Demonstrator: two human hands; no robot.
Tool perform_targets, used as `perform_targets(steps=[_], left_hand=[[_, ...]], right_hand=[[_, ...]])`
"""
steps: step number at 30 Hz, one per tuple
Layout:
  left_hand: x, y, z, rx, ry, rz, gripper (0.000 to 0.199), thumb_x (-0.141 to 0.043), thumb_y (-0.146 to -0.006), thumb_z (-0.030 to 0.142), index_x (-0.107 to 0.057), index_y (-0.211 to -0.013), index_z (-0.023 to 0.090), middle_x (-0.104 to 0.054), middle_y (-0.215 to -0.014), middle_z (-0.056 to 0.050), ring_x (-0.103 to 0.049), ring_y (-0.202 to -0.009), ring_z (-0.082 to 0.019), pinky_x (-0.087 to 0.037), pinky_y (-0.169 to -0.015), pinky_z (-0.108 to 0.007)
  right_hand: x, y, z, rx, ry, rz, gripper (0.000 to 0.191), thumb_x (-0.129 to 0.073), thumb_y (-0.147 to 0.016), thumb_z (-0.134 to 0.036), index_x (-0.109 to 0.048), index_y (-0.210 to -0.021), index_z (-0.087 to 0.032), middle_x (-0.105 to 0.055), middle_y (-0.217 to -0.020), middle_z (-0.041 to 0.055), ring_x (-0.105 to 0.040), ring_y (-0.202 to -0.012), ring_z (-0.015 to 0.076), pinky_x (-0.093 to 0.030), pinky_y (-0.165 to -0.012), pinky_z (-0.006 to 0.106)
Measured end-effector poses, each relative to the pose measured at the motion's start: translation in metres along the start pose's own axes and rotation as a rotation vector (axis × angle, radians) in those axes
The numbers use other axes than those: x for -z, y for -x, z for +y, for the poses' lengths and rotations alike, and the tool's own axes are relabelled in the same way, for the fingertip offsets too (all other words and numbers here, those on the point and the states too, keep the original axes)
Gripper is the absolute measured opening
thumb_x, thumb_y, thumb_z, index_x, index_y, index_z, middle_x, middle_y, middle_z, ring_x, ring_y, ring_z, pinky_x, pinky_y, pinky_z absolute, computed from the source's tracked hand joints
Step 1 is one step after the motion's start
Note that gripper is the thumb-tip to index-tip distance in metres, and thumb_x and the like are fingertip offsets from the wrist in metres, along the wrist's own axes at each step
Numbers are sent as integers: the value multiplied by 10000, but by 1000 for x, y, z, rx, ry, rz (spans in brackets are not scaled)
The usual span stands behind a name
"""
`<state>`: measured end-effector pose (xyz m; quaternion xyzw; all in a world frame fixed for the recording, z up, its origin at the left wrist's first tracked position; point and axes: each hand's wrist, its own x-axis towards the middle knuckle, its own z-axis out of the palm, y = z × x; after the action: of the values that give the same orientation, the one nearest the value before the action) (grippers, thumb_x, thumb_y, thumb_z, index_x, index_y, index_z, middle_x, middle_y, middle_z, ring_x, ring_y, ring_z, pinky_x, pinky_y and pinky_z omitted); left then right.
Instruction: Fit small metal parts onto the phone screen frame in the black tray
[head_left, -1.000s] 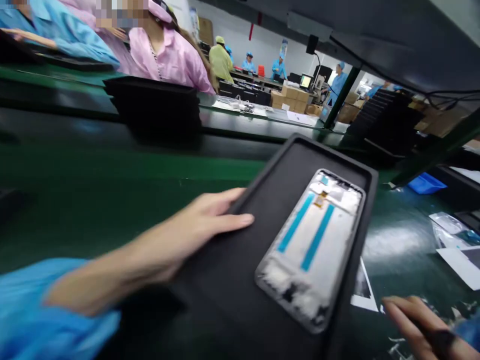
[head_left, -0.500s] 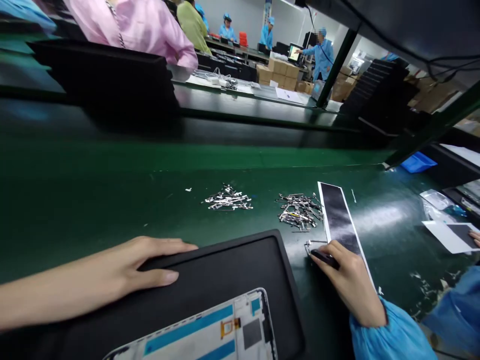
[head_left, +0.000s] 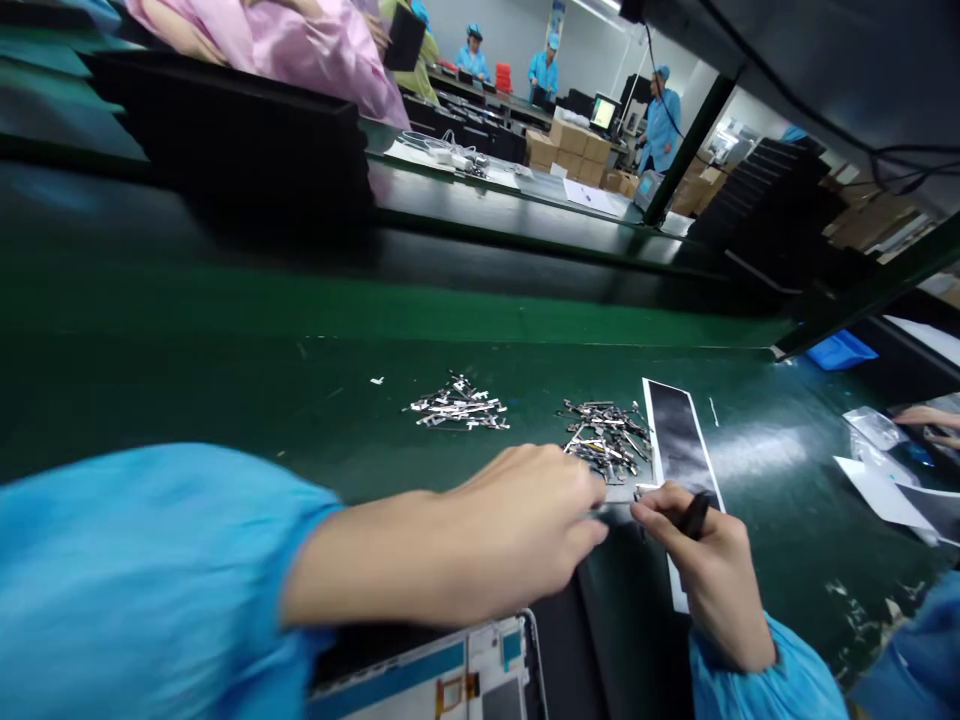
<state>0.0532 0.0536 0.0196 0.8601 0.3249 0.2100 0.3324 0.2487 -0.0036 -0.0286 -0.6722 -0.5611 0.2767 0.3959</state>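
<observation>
My right hand (head_left: 716, 560) is closed, its thumb and forefinger pinching a small thin flex cable (head_left: 646, 490). A black stick-like tool (head_left: 696, 515) is tucked between its fingers. My left hand (head_left: 532, 520) is stretched across the tray, its fingertips beside the near end of the cable; motion blurs them, and whether they touch it I cannot tell. Below my left forearm, a silver phone- or tablet-like housing (head_left: 491, 665) with blue strips lies in a black tray (head_left: 570, 640), partly hidden. Behind my hands lies a pile of dark flex cables (head_left: 609, 435).
A second pile of pale small strips (head_left: 459, 405) lies to the left. On the right is a white-edged black sheet (head_left: 679, 440). A co-worker's hand (head_left: 930, 418) is at the right edge, near plastic bags (head_left: 876, 430). Stacked black trays (head_left: 232, 140) stand at the back.
My left hand has left the tray edge and swung right to beside my right hand. My right hand has lifted the small cable a little, and its black tool has tilted upward.
</observation>
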Motion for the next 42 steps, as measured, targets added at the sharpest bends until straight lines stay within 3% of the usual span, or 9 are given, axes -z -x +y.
perform_targets(steps=[5,9,17,20,23,25,32,38,42], left_hand=[[-32,-46,-4,142,346,-70,115,-552,-737,151,-662,-708,132,-605,-623,0,-534,-605,-119,-360,-544,-191],[-46,-46,-12,207,518,-57,109,-556,-709,146,-658,-713,108,-594,-638,-4,-528,-623,-118,-374,-565,-187],[-48,-40,-15,285,676,-39,156,-534,-695,206,-660,-692,115,-581,-649,-9,-517,-644,-129,-374,-585,-206],[-48,-38,-14,284,669,-38,140,-522,-696,188,-639,-664,119,-550,-614,6,-472,-587,-108,-345,-543,-199],[-48,-38,-13,253,642,-72,115,-512,-702,150,-604,-639,122,-527,-589,17,-448,-562,-100,-329,-528,-200],[-46,-38,-11,222,617,-94,116,-512,-705,109,-583,-614,125,-516,-586,25,-448,-575,-96,-325,-545,-199],[-48,-31,-9,-91,370,-19,179,-497,-735,-4,-587,-629,108,-511,-610,21,-455,-591,-85,-336,-577,-189],[-49,-28,-10,-229,235,58,159,-492,-777,24,-616,-704,90,-570,-670,-21,-475,-633,-115,-368,-606,-217],[-46,-31,-10,-183,285,57,170,-498,-775,10,-621,-702,101,-593,-678,-14,-508,-647,-112,-384,-617,-211]], right_hand=[[-1,3,3,-22,-170,60,211,-605,-723,-385,-624,-694,-177,-562,-658,8,-519,-607,124,-392,-556,229],[-4,4,1,-10,-189,67,204,-610,-718,-371,-606,-644,-181,-562,-659,8,-502,-599,114,-379,-537,216],[-4,5,-3,117,-36,-86,143,-526,-803,-288,-591,-703,-208,-564,-684,-8,-523,-641,108,-387,-549,192],[0,6,-7,115,-30,56,111,-544,-793,-270,-597,-708,-222,-549,-672,-25,-503,-633,94,-375,-559,183],[7,6,-8,67,-15,158,96,-555,-785,-307,-625,-798,-242,-573,-788,-16,-445,-568,78,-334,-499,199],[10,5,-5,-21,-58,63,168,-554,-781,-362,-635,-873,-247,-580,-837,0,-366,-487,59,-272,-433,215],[9,2,-1,-361,-356,-52,368,-642,-681,-468,-633,-914,-184,-313,-425,-67,-257,-405,41,-213,-400,194],[9,0,-5,-283,-388,9,419,-668,-683,-393,-556,-1070,-279,-601,-895,3,-360,-473,10,-323,-473,171],[10,0,-8,-370,-509,-64,267,-693,-641,-395,-636,-767,-167,-476,-481,-33,-284,-395,17,-247,-400,181]])
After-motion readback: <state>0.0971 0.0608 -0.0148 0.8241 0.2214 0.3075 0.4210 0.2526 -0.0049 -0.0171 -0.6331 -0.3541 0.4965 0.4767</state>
